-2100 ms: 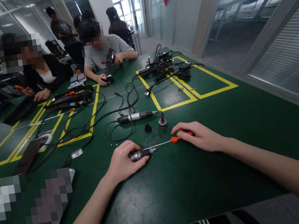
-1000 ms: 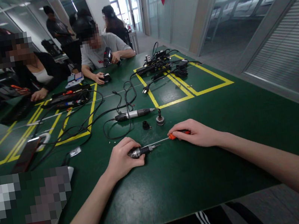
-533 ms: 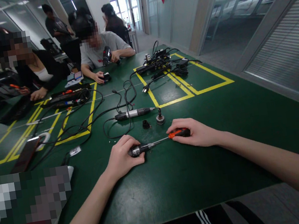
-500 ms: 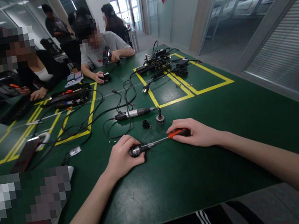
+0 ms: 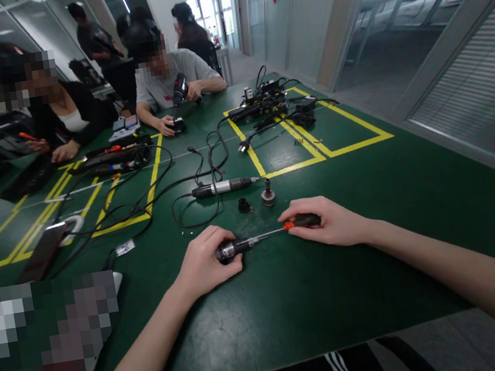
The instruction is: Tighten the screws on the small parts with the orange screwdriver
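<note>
Left hand (image 5: 204, 261) is wrapped in a firm grip around a small dark cylindrical tool part (image 5: 232, 249), pinning it low against the green counter (image 5: 294, 303), metal end peeking out past the thumb. Right hand (image 5: 328, 223) is clenched on the orange-and-black handle of a screwdriver (image 5: 293, 223), fingers curled over the top. The thin steel shaft runs leftward, nearly level, straight into the end of the part, so the two hands meet along one line near the front middle of the counter.

Just beyond that line sit two small loose pieces: a black ring-like cap (image 5: 244, 205) and, beside it, an upright metal fitting (image 5: 268, 195). A little farther back lies a pen-shaped corded electric tool (image 5: 222, 187), its black cable (image 5: 187, 217) looping off to the left. Yellow tape lines (image 5: 292, 171) box off zones behind it. At the far end, a tangle of black power strips and plugs (image 5: 270, 106), and other people seated at the counter's far side with their own tools.
</note>
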Motion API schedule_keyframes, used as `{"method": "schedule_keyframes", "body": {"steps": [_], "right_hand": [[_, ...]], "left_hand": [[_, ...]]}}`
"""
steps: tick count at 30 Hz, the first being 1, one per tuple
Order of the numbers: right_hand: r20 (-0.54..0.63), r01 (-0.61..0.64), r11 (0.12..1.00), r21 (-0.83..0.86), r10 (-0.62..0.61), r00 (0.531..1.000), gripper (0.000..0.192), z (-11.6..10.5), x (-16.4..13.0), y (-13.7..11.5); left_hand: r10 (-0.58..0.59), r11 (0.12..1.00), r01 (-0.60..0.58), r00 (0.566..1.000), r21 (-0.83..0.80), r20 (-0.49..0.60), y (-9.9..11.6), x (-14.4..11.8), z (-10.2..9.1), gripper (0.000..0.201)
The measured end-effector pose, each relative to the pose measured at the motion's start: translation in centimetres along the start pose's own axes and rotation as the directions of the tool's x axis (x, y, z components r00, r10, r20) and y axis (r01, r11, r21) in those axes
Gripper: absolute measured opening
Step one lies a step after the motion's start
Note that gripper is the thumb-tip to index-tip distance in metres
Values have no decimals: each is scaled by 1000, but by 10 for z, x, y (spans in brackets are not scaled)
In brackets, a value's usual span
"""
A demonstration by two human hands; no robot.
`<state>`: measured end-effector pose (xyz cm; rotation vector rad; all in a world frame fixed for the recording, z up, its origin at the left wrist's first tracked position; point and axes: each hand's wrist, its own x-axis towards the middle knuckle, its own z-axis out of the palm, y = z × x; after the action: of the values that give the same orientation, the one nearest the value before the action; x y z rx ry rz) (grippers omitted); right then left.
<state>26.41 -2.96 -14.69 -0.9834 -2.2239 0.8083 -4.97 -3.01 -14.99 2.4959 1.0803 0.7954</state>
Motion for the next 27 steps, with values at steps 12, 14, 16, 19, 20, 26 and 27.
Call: {"method": "schedule_keyframes", "body": {"steps": [12,14,16,19,20,26,27], "right_hand": [[18,42,999,-2,-42,999,23,-3,-1,1],[16,26,999,-20,-25,1000,24,-2,-1,1],[35,-8,1000,-25,8,999,27,-1,-1,2],[65,-32,999,-7,32,997,30,-1,0,3],[63,-28,1000,2,28,998,29,-1,0,3],[-3,52,998,-24,-52,999,23,-1,-1,1],[-5,57,998,-41,-57,998,24,-1,-1,1]], "left_hand": [[5,1000,-5,1000,9,10,1,0,1,16],[5,1000,-5,1000,10,11,1,0,1,16],[-2,1000,2,1000,13,10,1,0,2,15],[-9,1000,8,1000,18,12,2,0,2,17],[-8,1000,8,1000,16,13,2,0,2,18],[16,1000,-16,1000,0,14,3,0,2,20],[23,1000,-23,1000,0,13,3,1,2,18]]}}
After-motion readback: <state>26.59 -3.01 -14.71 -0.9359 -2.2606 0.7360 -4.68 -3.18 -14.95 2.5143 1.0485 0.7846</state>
